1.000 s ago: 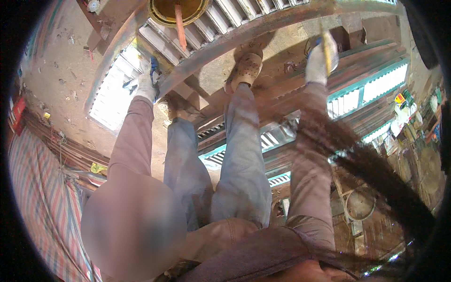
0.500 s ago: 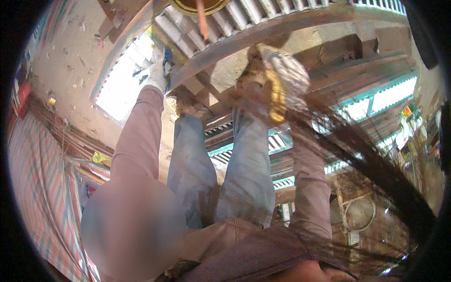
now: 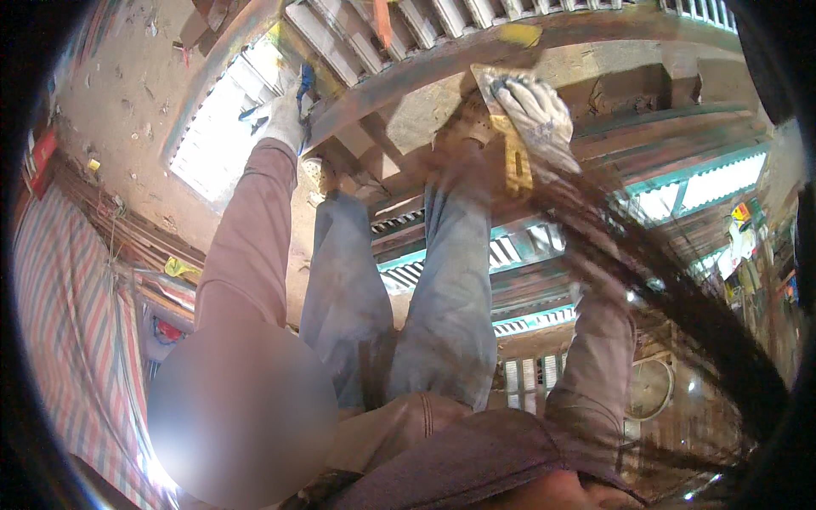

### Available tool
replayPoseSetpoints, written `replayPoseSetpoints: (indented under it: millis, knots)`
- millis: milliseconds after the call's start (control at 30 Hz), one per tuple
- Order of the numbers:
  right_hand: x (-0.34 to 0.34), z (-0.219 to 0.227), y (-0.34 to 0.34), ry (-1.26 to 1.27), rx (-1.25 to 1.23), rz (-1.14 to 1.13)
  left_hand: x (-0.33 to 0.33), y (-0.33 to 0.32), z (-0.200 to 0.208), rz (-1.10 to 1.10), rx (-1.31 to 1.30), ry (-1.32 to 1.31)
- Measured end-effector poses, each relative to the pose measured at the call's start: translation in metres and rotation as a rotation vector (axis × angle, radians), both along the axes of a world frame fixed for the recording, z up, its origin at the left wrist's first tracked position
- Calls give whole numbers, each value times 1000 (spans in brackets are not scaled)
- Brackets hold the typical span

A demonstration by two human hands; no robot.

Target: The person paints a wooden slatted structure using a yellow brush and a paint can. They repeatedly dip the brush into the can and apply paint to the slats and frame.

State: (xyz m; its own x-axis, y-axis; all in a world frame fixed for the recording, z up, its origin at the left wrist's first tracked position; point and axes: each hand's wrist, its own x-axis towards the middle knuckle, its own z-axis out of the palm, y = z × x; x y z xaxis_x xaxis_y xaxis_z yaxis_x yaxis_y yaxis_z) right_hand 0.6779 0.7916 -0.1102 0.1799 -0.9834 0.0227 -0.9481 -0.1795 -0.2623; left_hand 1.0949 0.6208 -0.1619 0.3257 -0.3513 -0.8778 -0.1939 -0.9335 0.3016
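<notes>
My left hand, in a white and blue work glove, rests at the edge of a louvered shutter panel in a brown arched wooden frame. Its fingers are stretched apart near the bright slats, and I see nothing held in it. My right hand, in a pale glove, is closed on a flat yellow tool with a slotted handle; its exact kind is unclear. This hand is just below the frame's curved rail. Dark strands hang across my right forearm.
Teal-edged louvered shutters lie stacked to the right and beneath my legs. A striped sheet covers the left side. My shoes stand on dusty ground beside the frame. An orange strip shows at the top edge.
My right hand has moved slightly up and to the right with the yellow tool, and is less blurred. The round container at the top has left the view. My left hand stays at the panel.
</notes>
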Motion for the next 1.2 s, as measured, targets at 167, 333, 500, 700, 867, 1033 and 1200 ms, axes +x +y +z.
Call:
replayPoseSetpoints:
  millis: [167, 333, 500, 700, 867, 1033, 1200]
  knots:
    - [-21, 4, 18, -23, 57, -625, -1, 2, -10, -108, -6, 94]
    - [-40, -2, -7, 124, -110, -629, -20, -1, -41, -121, 123, 35]
    - [28, -9, -23, 113, -68, -456, -3, 6, -17, -601, -17, -147]
    - [83, 4, -25, 130, 28, -439, -36, 3, 12, -593, -30, -100]
    - [148, 12, -22, 85, 146, -427, -28, 5, -18, -499, 4, -235]
    - [181, 24, -9, -182, 250, -380, -13, 13, -30, -1015, -237, -321]
    - [104, 59, -30, -244, -5, -781, -20, 12, -13, -503, -322, -159]
